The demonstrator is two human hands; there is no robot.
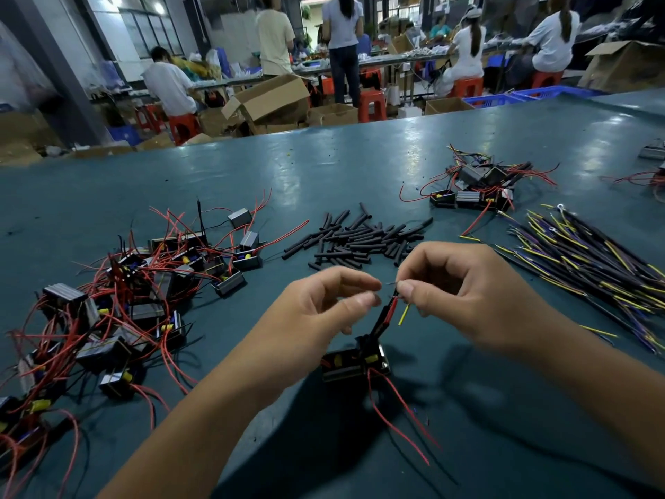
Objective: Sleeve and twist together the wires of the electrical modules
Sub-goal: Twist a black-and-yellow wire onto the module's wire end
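Your landmark is the small black open-topped electrical module [354, 363] sitting on the teal counter [324, 167] just below your hands. From it a black sleeved bundle of red and black wires [383, 316] rises up and slightly right to your fingertips. Your right hand [464, 293] has its grip pinched on the bare wire ends at the top of that bundle, with a short yellow wire [403, 315] hanging just below the thumb. Your left hand [324, 304] has thumb and forefinger closed together just left of the same wire tips; whether it is actually touching them, you cannot tell. Beyond the module lies the loose pile of short black sleeve tubes [363, 237]. To its left sprawls the heap of modules with red leads [136, 293]; to its right, the fan of black, yellow and purple wires [590, 271]. Bare counter lies open below the module, and the counter's far edge is well beyond the tubes.
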